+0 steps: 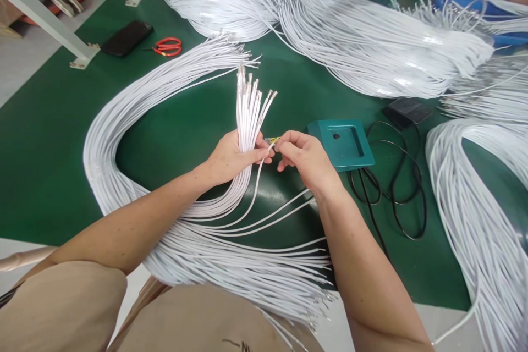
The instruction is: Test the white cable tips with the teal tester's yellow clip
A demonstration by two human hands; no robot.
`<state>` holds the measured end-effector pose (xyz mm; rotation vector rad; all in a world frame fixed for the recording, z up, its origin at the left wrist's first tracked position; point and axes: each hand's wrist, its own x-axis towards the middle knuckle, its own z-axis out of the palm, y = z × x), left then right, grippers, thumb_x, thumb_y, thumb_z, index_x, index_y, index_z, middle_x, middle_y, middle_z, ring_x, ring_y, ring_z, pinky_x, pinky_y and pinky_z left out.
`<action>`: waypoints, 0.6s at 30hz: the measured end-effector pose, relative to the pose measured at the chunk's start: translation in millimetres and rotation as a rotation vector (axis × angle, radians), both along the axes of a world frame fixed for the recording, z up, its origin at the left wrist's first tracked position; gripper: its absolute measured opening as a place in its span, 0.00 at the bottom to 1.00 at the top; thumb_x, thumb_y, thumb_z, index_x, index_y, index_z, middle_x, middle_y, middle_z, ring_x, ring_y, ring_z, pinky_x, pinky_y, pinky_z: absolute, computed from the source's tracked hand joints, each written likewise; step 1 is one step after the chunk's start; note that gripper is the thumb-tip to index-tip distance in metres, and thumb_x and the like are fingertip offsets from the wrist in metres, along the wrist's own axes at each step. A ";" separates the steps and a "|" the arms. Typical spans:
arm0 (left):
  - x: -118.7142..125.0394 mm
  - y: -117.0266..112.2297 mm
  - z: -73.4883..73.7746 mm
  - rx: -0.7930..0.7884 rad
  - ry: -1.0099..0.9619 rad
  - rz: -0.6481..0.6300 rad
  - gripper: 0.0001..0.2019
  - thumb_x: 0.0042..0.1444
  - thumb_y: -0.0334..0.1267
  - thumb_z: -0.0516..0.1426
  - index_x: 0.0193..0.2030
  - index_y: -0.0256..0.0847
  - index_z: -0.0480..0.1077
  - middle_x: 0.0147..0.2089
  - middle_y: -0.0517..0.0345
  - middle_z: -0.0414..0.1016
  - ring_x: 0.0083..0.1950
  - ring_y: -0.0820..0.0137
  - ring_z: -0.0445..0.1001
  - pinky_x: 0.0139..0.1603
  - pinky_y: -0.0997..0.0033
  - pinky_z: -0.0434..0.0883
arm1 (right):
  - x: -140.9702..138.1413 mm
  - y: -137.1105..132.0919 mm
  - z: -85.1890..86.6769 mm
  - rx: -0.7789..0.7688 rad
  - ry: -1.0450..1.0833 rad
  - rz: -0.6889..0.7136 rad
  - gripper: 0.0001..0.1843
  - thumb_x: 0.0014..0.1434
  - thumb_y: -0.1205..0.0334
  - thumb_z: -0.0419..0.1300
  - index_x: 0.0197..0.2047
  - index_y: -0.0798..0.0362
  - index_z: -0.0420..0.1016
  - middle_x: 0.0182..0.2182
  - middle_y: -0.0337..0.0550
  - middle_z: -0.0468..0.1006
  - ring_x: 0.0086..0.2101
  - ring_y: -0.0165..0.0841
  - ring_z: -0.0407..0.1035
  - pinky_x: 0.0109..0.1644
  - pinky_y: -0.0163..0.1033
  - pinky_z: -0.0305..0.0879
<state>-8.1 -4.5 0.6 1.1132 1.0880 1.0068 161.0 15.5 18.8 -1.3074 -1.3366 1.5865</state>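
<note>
The left hand (233,159) grips white wires (247,126) over a green tabletop (41,159); the right hand (307,157) pinches one wire end (271,147). Grey floor (16,60) shows far left.

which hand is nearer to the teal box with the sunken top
Right. The right hand is close by the left edge of the teal box; the left hand is farther to the left, around a bundle of white wires.

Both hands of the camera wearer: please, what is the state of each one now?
Left hand: closed around a bundle of white wires.
Right hand: fingertips closed, seemingly pinching one white wire near its end.
</note>
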 end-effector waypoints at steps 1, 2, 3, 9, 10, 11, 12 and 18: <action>-0.5 0.2 -0.3 0.000 -0.003 0.002 0.13 0.48 0.35 0.65 0.36 0.36 0.65 0.34 0.56 0.78 0.35 0.69 0.79 0.36 0.70 0.74 | 1.1 0.4 0.3 -0.033 0.006 0.014 0.07 0.48 0.66 0.60 0.21 0.54 0.68 0.17 0.31 0.65 0.18 0.22 0.57 0.22 0.31 0.63; -0.9 0.4 -0.6 0.000 -0.004 0.003 0.13 0.48 0.36 0.65 0.36 0.36 0.65 0.34 0.56 0.78 0.35 0.69 0.79 0.36 0.71 0.74 | 2.3 0.9 0.4 -0.055 0.023 0.017 0.07 0.49 0.65 0.60 0.21 0.54 0.67 0.17 0.30 0.63 0.17 0.22 0.55 0.23 0.32 0.65; -1.3 0.6 -0.7 0.000 -0.002 0.003 0.13 0.48 0.36 0.65 0.36 0.36 0.65 0.34 0.56 0.78 0.35 0.69 0.79 0.36 0.71 0.74 | 3.3 1.4 0.3 -0.057 0.047 0.008 0.07 0.50 0.64 0.60 0.23 0.54 0.69 0.17 0.30 0.63 0.18 0.22 0.54 0.24 0.33 0.66; -1.9 1.0 1.2 0.022 0.050 0.002 0.13 0.48 0.37 0.65 0.35 0.36 0.66 0.32 0.56 0.78 0.34 0.69 0.79 0.35 0.70 0.73 | 4.2 3.7 -6.3 0.090 0.119 0.016 0.21 0.59 0.43 0.55 0.38 0.53 0.78 0.29 0.39 0.72 0.28 0.26 0.64 0.34 0.35 0.66; -1.9 0.9 1.4 0.028 0.064 0.004 0.13 0.47 0.37 0.65 0.35 0.36 0.66 0.31 0.57 0.77 0.33 0.69 0.79 0.35 0.69 0.73 | 3.7 3.8 -7.9 0.082 0.117 0.033 0.23 0.59 0.41 0.55 0.36 0.53 0.78 0.30 0.40 0.73 0.28 0.26 0.65 0.35 0.35 0.65; -1.9 0.9 1.5 0.035 0.078 0.007 0.13 0.47 0.37 0.65 0.34 0.36 0.66 0.30 0.58 0.77 0.33 0.69 0.78 0.35 0.69 0.73 | 3.2 3.8 -9.3 0.067 0.119 0.045 0.24 0.59 0.40 0.55 0.34 0.53 0.78 0.30 0.40 0.73 0.28 0.27 0.65 0.35 0.35 0.65; -2.0 0.8 1.6 0.040 0.093 0.010 0.13 0.46 0.37 0.65 0.34 0.36 0.66 0.29 0.58 0.76 0.33 0.69 0.78 0.36 0.69 0.73 | 2.9 3.8 -10.4 0.050 0.127 0.054 0.25 0.58 0.39 0.55 0.33 0.54 0.77 0.29 0.41 0.74 0.28 0.27 0.65 0.35 0.35 0.64; -3.0 0.8 0.6 0.055 0.119 0.010 0.13 0.46 0.36 0.66 0.34 0.36 0.67 0.28 0.60 0.77 0.32 0.70 0.78 0.37 0.68 0.74 | 4.7 3.6 -9.9 -0.047 0.237 0.092 0.18 0.56 0.46 0.62 0.32 0.55 0.78 0.28 0.40 0.75 0.28 0.27 0.65 0.37 0.35 0.65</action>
